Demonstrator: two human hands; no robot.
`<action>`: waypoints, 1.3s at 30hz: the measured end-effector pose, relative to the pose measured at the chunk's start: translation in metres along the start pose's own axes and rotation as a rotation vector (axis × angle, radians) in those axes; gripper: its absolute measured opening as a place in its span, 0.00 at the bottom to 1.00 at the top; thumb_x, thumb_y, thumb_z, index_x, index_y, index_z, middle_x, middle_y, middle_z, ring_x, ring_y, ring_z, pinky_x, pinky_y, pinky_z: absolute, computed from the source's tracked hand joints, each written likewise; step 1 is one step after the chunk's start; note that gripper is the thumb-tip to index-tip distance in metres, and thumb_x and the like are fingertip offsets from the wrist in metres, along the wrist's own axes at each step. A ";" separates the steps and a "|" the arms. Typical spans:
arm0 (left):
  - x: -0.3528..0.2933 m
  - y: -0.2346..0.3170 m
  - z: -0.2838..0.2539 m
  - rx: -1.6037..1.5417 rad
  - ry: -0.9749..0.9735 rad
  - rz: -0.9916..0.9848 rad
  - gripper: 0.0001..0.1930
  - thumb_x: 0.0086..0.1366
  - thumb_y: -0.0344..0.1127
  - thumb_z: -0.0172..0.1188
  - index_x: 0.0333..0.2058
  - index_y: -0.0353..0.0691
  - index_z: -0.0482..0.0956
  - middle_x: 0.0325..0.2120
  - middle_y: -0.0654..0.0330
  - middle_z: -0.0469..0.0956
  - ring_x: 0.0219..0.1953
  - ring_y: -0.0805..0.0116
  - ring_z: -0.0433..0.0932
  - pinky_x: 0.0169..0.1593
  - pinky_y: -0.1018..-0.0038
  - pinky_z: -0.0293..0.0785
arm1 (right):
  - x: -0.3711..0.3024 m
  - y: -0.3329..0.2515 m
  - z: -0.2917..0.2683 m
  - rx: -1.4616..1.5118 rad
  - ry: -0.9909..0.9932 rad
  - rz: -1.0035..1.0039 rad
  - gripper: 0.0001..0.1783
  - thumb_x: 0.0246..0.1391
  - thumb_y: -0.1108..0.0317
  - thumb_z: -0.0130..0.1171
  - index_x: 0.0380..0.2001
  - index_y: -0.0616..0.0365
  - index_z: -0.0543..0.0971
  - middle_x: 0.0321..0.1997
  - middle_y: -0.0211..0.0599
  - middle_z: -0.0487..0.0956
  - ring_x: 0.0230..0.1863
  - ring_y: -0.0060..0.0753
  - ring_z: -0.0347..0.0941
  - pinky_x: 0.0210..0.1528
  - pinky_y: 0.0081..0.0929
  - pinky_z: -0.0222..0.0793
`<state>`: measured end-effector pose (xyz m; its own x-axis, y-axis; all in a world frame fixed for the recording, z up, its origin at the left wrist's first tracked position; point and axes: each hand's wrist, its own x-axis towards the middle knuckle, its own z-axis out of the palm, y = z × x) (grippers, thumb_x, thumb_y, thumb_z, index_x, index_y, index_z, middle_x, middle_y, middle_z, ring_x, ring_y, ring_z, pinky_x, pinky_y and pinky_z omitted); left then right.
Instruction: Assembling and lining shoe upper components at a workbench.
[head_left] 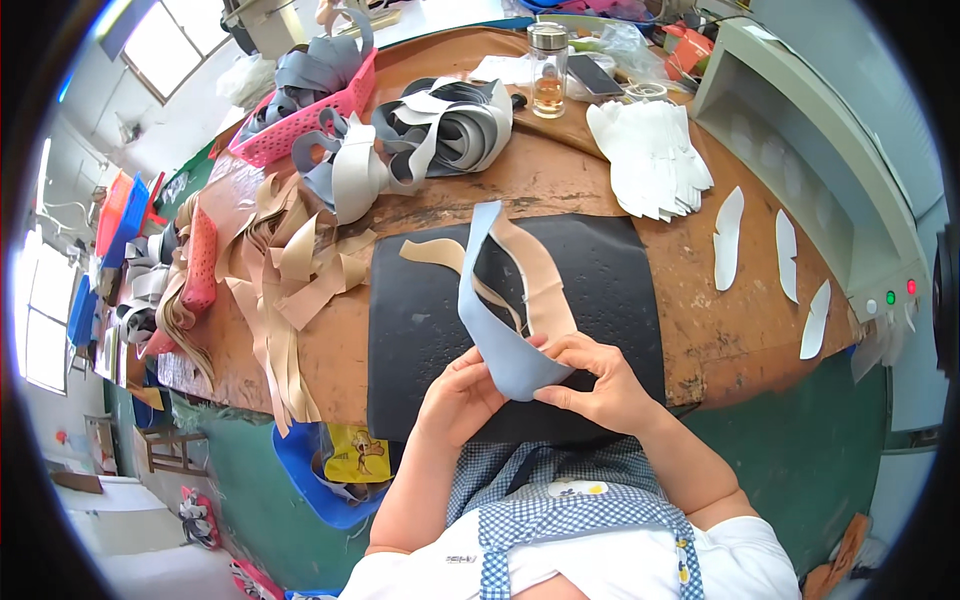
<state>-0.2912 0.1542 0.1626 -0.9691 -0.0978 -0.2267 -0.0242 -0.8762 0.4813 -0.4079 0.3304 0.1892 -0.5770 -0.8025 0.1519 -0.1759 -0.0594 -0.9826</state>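
The left hand (pixel 462 398) and right hand (pixel 592 378) hold the blue strip (pixel 512 366), which looks light and bendy, best pinched by its edges

Lost some fingertips of the left hand (pixel 458 400) behind the pale-blue strip (pixel 515 372). Could not see part of the blue tub (pixel 322 505), hidden beneath the worktable (pixel 720 340). Found the white shirt (pixel 725 555) cut off by the lower edge, with dark print (pixel 461 560) too small to read.
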 end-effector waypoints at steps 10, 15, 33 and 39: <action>0.003 -0.001 -0.037 -0.046 -0.086 0.044 0.15 0.62 0.29 0.60 0.47 0.32 0.76 0.42 0.54 0.80 0.48 0.63 0.77 0.54 0.66 0.73 | 0.004 -0.005 0.009 0.100 -0.054 0.102 0.11 0.46 0.71 0.70 0.32 0.64 0.82 0.35 0.35 0.79 0.39 0.25 0.73 0.46 0.24 0.68; -0.001 0.006 -0.020 0.201 0.040 -0.007 0.20 0.55 0.28 0.66 0.48 0.30 0.75 0.44 0.52 0.79 0.47 0.63 0.79 0.47 0.68 0.78 | 0.007 -0.001 0.017 0.020 -0.019 0.025 0.11 0.44 0.71 0.72 0.31 0.64 0.82 0.34 0.33 0.78 0.38 0.23 0.73 0.45 0.22 0.68; -0.018 0.003 -0.017 0.128 0.133 0.219 0.15 0.69 0.37 0.54 0.47 0.32 0.76 0.41 0.58 0.80 0.45 0.67 0.79 0.50 0.70 0.75 | 0.012 -0.004 0.028 -0.108 -0.026 0.061 0.13 0.43 0.68 0.73 0.29 0.65 0.81 0.31 0.35 0.77 0.36 0.24 0.70 0.38 0.23 0.67; -0.018 0.000 -0.010 0.321 0.182 0.314 0.14 0.57 0.23 0.67 0.43 0.34 0.79 0.39 0.61 0.81 0.42 0.73 0.79 0.50 0.72 0.75 | 0.011 -0.007 0.033 -0.252 0.000 0.006 0.13 0.42 0.71 0.71 0.32 0.66 0.82 0.34 0.39 0.79 0.40 0.32 0.74 0.42 0.27 0.69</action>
<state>-0.2716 0.1513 0.1580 -0.8837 -0.4403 -0.1587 0.1608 -0.6040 0.7806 -0.3869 0.3026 0.1946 -0.5784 -0.8026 0.1458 -0.3656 0.0953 -0.9259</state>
